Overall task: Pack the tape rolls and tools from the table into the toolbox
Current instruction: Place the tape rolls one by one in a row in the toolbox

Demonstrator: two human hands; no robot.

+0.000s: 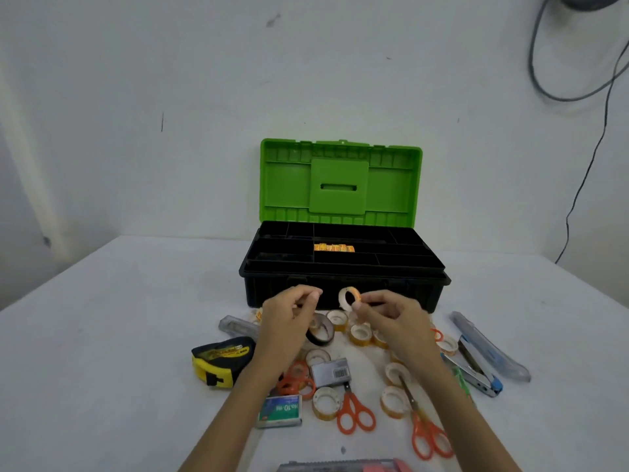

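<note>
**Tape roll held in front of open toolbox**

The right hand (388, 318) pinches a small tape roll (349, 298) between thumb and fingertips, just in front of the toolbox (343, 267) front wall. The toolbox stands at 12 o'clock with its green lid (340, 180) raised; orange rolls (334, 248) lie in a tray compartment. The left hand (289, 318) is at 9 o'clock of the roll, fingers curled, holding nothing visible. Loose rolls, scissors (355, 412) and a tape measure (221, 361) lie at 6 o'clock.

"No.10" — staple box (279, 411)
</note>
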